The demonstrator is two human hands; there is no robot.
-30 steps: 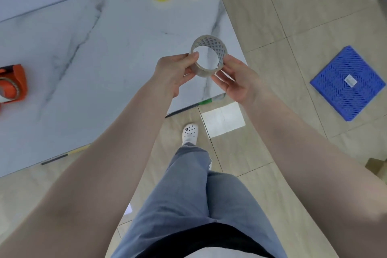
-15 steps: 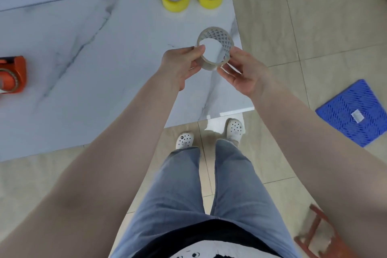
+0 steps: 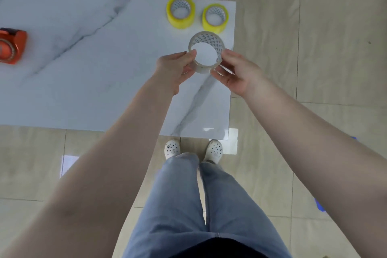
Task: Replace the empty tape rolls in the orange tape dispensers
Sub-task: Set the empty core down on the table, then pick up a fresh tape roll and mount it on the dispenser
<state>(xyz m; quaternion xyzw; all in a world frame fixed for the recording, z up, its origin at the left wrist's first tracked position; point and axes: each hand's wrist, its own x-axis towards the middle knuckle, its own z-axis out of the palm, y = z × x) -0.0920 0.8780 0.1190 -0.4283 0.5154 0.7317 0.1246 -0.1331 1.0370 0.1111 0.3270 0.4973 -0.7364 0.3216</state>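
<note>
Hands holding empty tape core above counter.
Left hand [image 3: 174, 69] and right hand [image 3: 237, 73] each pinch the grey lattice-patterned empty tape core [image 3: 206, 53] by its rim, fingers curled, over the right end of the marble counter [image 3: 94, 79]. Two yellow tape rolls [image 3: 181, 11] [image 3: 215, 18] sit just beyond. Orange tape dispenser [image 3: 11, 46] lies at far left, well apart.
</note>
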